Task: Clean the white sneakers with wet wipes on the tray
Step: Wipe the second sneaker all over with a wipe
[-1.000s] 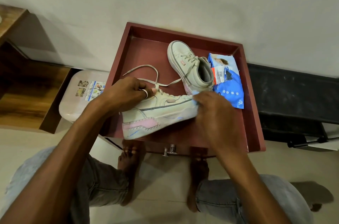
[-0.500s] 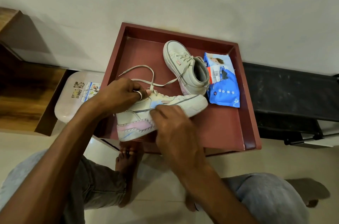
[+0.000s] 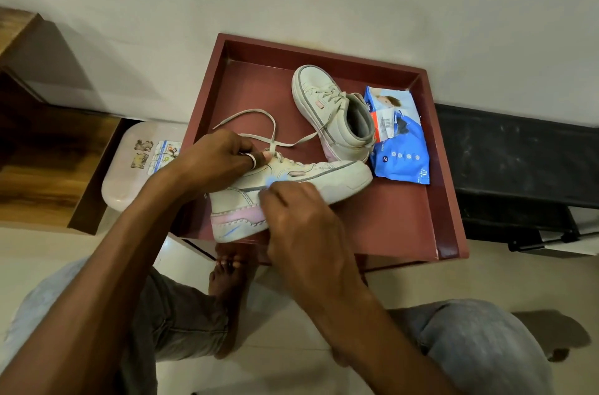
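Note:
On the dark red tray (image 3: 449, 200) one white sneaker (image 3: 337, 179) with a pink heel patch lies on its side at the front, toe pointing right. My left hand (image 3: 214, 161) grips it at the collar and laces. My right hand (image 3: 301, 226) has curled fingers pressed on the shoe's side near the middle, pinching a wet wipe (image 3: 271, 182) of which only a pale bluish bit shows. The second white sneaker (image 3: 324, 103) stands upright behind. A blue wet wipes pack (image 3: 402, 155) lies beside it on the right.
A pale plastic box with stickers (image 3: 129, 174) sits left of the tray, beside a wooden shelf (image 3: 39, 168). A black bench (image 3: 518, 168) runs along the wall on the right. My bare foot (image 3: 227, 278) and knees are below the tray's front edge.
My right hand has slid along the sneaker's side from the toe toward the middle and heel. My left hand keeps the same hold on the shoe.

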Demonstrator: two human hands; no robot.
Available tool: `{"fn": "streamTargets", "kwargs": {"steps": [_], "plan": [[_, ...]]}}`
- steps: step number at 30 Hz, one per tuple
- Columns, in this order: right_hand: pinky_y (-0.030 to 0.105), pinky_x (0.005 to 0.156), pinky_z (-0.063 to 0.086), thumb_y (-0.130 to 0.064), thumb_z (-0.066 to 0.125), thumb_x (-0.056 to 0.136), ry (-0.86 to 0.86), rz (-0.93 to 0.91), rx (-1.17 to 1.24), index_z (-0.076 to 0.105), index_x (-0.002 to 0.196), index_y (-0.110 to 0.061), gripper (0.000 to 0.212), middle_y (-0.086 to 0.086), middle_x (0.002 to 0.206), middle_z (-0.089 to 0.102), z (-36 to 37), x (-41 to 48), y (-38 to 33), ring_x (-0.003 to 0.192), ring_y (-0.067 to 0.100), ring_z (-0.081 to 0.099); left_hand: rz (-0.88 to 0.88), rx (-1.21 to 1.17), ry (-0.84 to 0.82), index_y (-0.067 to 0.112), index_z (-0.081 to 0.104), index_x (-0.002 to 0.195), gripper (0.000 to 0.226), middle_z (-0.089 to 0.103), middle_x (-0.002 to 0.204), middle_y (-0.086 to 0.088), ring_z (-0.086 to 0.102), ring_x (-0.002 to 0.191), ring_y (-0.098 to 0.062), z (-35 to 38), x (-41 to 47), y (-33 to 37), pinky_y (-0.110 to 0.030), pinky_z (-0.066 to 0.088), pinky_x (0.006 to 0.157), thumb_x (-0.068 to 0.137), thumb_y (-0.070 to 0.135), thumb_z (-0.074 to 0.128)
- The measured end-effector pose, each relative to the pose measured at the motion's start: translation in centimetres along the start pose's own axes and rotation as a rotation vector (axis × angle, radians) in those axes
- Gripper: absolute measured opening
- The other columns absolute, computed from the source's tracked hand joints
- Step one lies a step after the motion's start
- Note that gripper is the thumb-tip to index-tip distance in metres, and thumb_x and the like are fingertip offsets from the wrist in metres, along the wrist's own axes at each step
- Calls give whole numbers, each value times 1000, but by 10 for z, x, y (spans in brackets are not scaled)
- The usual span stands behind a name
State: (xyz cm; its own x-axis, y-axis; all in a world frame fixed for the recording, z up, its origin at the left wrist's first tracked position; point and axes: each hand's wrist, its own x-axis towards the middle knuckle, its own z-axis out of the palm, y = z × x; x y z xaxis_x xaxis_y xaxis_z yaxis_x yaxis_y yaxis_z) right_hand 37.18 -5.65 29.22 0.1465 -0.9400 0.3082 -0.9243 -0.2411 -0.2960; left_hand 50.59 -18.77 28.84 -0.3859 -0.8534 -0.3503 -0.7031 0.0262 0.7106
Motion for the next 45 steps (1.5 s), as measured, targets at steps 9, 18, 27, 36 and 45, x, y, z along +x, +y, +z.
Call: {"fn": "streamTargets", "kwargs": {"steps": [9, 18, 27, 36, 45], "plan": [[38, 59, 51, 8, 62, 74, 68, 368, -207, 70, 90, -2, 20, 15, 84, 68, -16, 15, 74, 73, 35, 63, -3, -16, -14, 33, 66, 60, 38, 61, 50, 20, 56, 51, -4, -1, 0, 8, -23, 37, 50, 97, 41, 61], [33, 83, 55, -8, 65, 84, -67, -78, 74, 71, 106, -3, 24, 12, 103, 70, 5, 6, -21, 94, 25, 63, -24, -57, -50, 33, 72, 77, 22, 72, 81, 10, 68, 79, -16, 0, 1, 2, -26, 51, 64, 98, 31, 63], [34, 82, 55, -4, 47, 84, 59, 114, 32, 72, 105, -6, 33, 10, 101, 71, 2, 6, -2, 92, 26, 64, 12, -65, -44, 37, 71, 69, 31, 71, 75, 17, 65, 69, -7, -4, 3, 1, -23, 46, 60, 98, 29, 63], [35, 81, 54, 2, 49, 79, 35, 74, 41, 73, 103, -7, 34, 6, 103, 71, -7, 4, 22, 94, 27, 64, 2, -76, -73, 35, 73, 68, 33, 68, 61, 23, 62, 59, 4, -4, 4, 0, -18, 45, 58, 98, 26, 62], [33, 85, 54, -11, 35, 91, -71, -122, 34, 69, 108, -6, 37, 11, 104, 66, 14, 1, -46, 96, 25, 58, -48, -142, -99, 26, 81, 83, 20, 78, 89, 2, 70, 95, -25, -6, -3, 7, -42, 55, 87, 95, 32, 66]]}}
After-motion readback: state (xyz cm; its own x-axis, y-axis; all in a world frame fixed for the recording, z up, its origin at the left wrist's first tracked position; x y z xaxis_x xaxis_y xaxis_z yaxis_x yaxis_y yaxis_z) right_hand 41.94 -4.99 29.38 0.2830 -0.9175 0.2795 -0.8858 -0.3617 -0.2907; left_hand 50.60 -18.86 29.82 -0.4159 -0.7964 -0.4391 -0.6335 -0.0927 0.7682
